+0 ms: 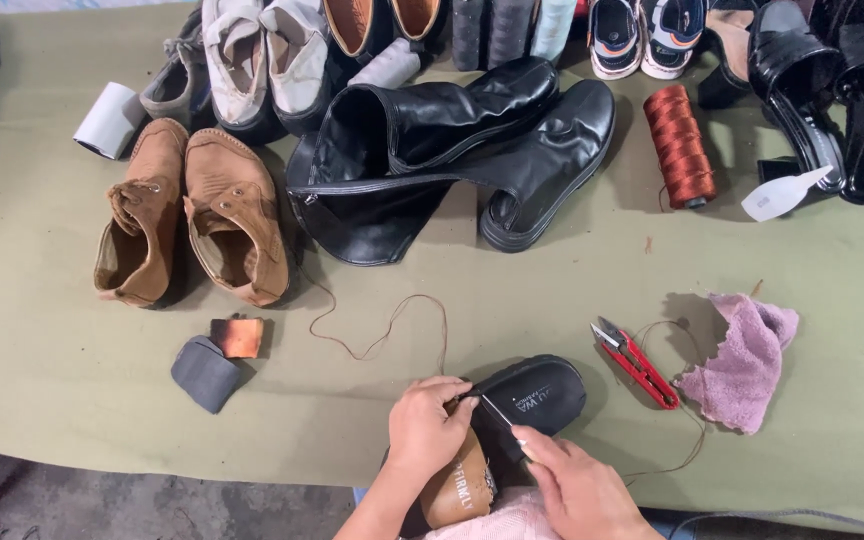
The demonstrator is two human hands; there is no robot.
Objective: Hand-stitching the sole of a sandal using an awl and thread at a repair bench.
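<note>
Both hands, left and right, curl closed around a black sandal, gripping it.

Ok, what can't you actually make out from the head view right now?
- Shoe: its rear half is covered by the left hand and right hand.
- Tool in the right hand: only a thin tip shows; the fingers hide the rest.
- Thread: its near end vanishes under the left hand.
- Top row of footwear, such as the sandals: cut off by the upper edge.
- Thread near the cloth: too thin to follow.
</note>
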